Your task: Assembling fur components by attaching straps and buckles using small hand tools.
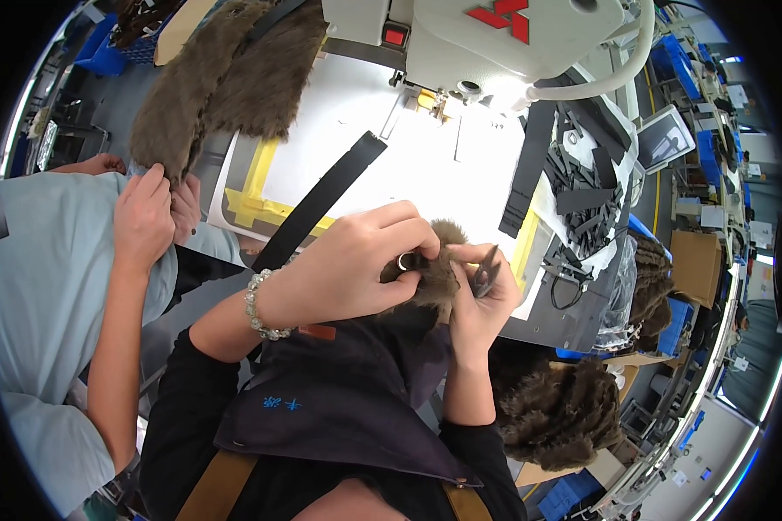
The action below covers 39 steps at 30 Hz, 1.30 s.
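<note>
My left hand [356, 260], with a beaded bracelet at its wrist, has its thumb and fingers closed on a small brown fur piece [443, 282] in front of my chest. A small dark round thing with a pale rim [404, 261] shows between that thumb and the fingers; I cannot make out its kind. Gripping the fur piece from its other side is my right hand [484, 304]. A dark, pointed tool [488, 271], which looks like thread snips, is also tucked in the right hand. The fingertips partly cover the fur.
A white sewing machine [513, 43] stands over the white worktop [321, 104]. Black strips [586, 200] lie heaped at right; one long black strip [326, 200] lies beside my left hand. At left, a co-worker's hands [152, 213] hold a large brown fur [208, 87]. More furs [565, 412] are piled lower right.
</note>
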### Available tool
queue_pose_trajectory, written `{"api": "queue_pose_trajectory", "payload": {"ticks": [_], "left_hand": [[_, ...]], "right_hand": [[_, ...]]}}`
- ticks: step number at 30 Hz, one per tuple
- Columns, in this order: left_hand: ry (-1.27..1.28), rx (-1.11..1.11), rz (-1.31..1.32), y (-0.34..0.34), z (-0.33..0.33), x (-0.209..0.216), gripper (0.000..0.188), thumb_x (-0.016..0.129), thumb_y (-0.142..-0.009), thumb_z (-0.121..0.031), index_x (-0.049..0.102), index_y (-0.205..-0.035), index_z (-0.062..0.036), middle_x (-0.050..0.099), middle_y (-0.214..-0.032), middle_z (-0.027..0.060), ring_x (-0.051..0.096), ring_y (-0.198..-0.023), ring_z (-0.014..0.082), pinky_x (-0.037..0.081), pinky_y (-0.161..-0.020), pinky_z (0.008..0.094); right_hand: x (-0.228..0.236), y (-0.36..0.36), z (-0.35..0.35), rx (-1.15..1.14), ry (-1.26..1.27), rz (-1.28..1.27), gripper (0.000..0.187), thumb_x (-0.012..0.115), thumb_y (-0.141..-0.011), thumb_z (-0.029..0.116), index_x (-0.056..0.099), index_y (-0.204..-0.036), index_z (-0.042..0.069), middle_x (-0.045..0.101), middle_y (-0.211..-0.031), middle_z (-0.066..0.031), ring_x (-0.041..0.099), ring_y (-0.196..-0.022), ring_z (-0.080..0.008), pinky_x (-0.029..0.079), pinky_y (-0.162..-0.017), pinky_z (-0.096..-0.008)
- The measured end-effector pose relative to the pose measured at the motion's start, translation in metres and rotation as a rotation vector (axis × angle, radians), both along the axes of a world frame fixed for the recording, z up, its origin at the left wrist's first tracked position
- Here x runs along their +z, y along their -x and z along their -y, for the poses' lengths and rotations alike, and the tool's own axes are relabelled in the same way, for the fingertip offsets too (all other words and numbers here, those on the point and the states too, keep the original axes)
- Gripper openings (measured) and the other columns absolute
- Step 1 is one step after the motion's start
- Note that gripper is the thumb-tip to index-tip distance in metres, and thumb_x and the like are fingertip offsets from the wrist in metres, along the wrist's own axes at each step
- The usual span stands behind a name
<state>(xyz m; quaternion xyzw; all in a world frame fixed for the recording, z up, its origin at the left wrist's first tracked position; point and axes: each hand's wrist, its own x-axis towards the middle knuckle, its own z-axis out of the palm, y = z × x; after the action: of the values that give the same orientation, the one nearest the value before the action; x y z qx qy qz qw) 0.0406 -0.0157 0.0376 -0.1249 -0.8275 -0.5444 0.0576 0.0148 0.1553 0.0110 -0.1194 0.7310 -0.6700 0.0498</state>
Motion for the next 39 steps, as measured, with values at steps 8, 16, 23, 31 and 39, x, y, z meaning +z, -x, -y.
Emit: {"api": "queue_pose_trajectory", "payload": {"ticks": [8, 16, 23, 31, 39], "left_hand": [[0.134, 0.123, -0.22, 0.0, -0.009, -0.005, 0.026, 0.067, -0.064, 0.001, 0.061, -0.089, -0.0046, 0.057, -0.079, 0.0063, 0.059, -0.066, 0.02, 0.047, -0.058, 0.027], [0.052, 0.048, -0.171, 0.0, 0.002, -0.009, 0.025, 0.075, -0.062, -0.004, 0.063, -0.084, -0.0048, 0.058, -0.079, 0.0058, 0.058, -0.066, 0.02, 0.046, -0.058, 0.0274], [0.303, 0.161, -0.362, 0.002, -0.007, -0.005, 0.022, 0.071, -0.062, -0.011, 0.061, -0.079, -0.0029, 0.056, -0.073, 0.0058, 0.054, -0.063, 0.0222, 0.045, -0.058, 0.0299], [0.399, 0.202, -0.231, 0.001, -0.011, -0.002, 0.014, 0.064, -0.064, -0.008, 0.052, -0.071, -0.005, 0.05, -0.062, 0.0068, 0.051, -0.054, 0.0244, 0.042, -0.05, 0.0326], [0.357, 0.168, -0.231, 0.006, -0.008, -0.011, 0.012, 0.059, -0.068, -0.005, 0.047, -0.066, -0.0029, 0.044, -0.056, 0.0083, 0.047, -0.05, 0.0258, 0.038, -0.046, 0.0334]], "right_hand": [[0.005, -0.005, 0.01, 0.034, 0.159, 0.13, 0.034, 0.067, -0.078, -0.002, 0.055, -0.109, 0.0, 0.058, -0.09, -0.001, 0.052, -0.082, -0.0051, 0.041, -0.072, -0.0176], [0.008, -0.003, -0.007, 0.068, 0.357, 0.418, 0.038, 0.067, -0.077, -0.005, 0.046, -0.107, 0.005, 0.056, -0.083, -0.0011, 0.048, -0.07, -0.0018, 0.036, -0.058, -0.0137], [0.006, -0.004, 0.0, 0.01, 0.229, 0.186, 0.038, 0.066, -0.074, -0.01, 0.041, -0.097, 0.007, 0.05, -0.081, 0.0014, 0.041, -0.062, 0.0002, 0.031, -0.052, -0.0136], [0.007, -0.008, 0.008, 0.02, 0.139, 0.073, 0.036, 0.063, -0.075, -0.014, 0.038, -0.091, 0.007, 0.048, -0.081, 0.0009, 0.033, -0.058, 0.001, 0.026, -0.05, -0.0143], [0.007, -0.009, 0.011, -0.006, 0.105, 0.006, 0.035, 0.064, -0.075, -0.012, 0.038, -0.088, 0.007, 0.049, -0.079, -0.0002, 0.033, -0.059, -0.0012, 0.029, -0.052, -0.0158]]}}
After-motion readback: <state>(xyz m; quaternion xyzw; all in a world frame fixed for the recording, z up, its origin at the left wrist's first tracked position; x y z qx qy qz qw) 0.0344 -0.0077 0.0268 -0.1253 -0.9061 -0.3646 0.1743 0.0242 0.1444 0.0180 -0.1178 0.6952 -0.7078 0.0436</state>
